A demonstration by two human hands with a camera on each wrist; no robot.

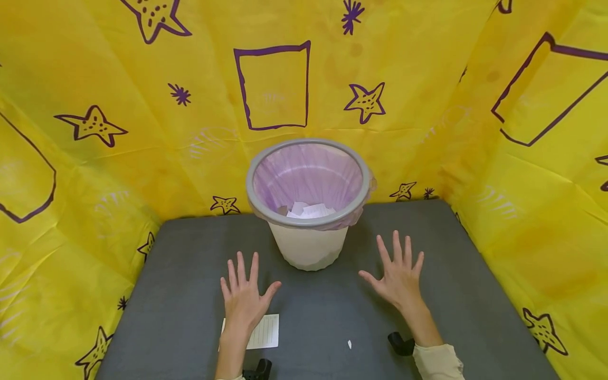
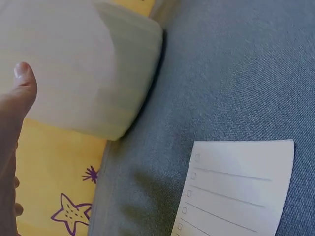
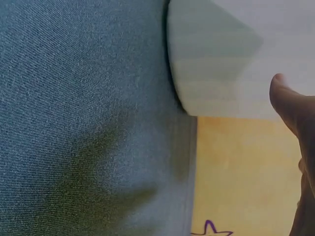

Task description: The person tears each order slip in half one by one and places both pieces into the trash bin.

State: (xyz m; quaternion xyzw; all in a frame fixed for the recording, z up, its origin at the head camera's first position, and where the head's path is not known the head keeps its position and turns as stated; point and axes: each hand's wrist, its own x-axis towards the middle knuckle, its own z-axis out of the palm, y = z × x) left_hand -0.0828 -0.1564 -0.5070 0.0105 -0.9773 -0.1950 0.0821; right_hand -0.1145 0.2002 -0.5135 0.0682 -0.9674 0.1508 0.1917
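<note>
My left hand (image 1: 244, 301) hovers over the grey surface with its fingers straight and spread, holding nothing. Partly beneath it lies a lined paper sheet (image 1: 266, 332); in the left wrist view this paper (image 2: 236, 187) shows small checkboxes beside its lines. To the right, my right hand (image 1: 398, 277) is also spread flat in the air and holds nothing. Beyond and between both hands stands a white trash bin (image 1: 309, 245) with a grey rim and a purple liner bag (image 1: 313, 174). Pieces of white paper (image 1: 311, 211) lie inside it. Neither hand touches the bin.
A small white scrap (image 1: 349, 344) lies on the grey cloth-covered table (image 1: 190, 264) between the forearms. Yellow fabric walls (image 1: 418, 63) with purple drawings enclose the table at the back and on both sides. Black wrist devices (image 1: 401, 344) sit by each wrist.
</note>
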